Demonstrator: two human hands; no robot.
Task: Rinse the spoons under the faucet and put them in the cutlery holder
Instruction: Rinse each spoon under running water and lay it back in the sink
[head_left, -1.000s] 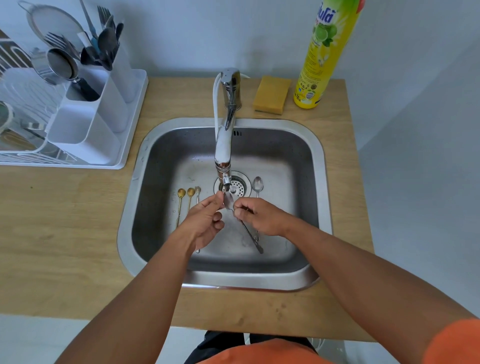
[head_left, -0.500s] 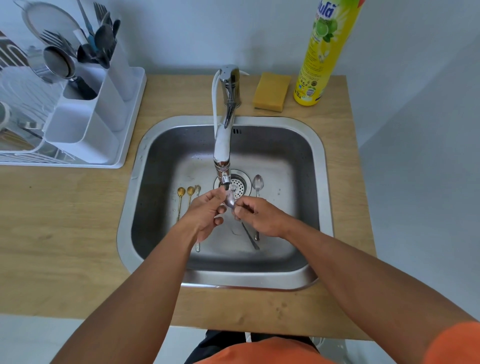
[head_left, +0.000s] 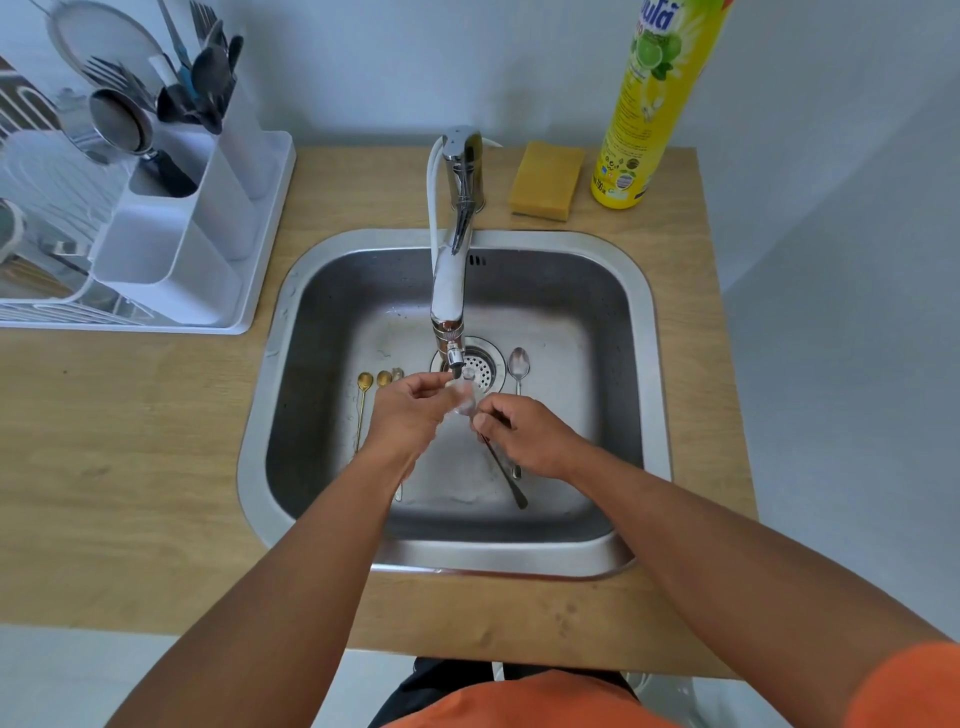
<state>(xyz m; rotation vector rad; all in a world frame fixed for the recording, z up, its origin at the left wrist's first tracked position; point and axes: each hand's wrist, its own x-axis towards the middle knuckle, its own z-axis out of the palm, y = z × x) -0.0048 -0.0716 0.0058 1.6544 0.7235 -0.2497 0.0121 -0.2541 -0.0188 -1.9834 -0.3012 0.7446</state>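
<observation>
The right hand grips a silver spoon by its handle with closed fingers, bowl up under the faucet, while the left hand rubs the bowl, though spray blurs whether its fingers actually pinch it. Four more spoons seem to lie in the sink, unrinsed. The cutlery holder on the worktop already carries utensils, so most of the job remains.
</observation>
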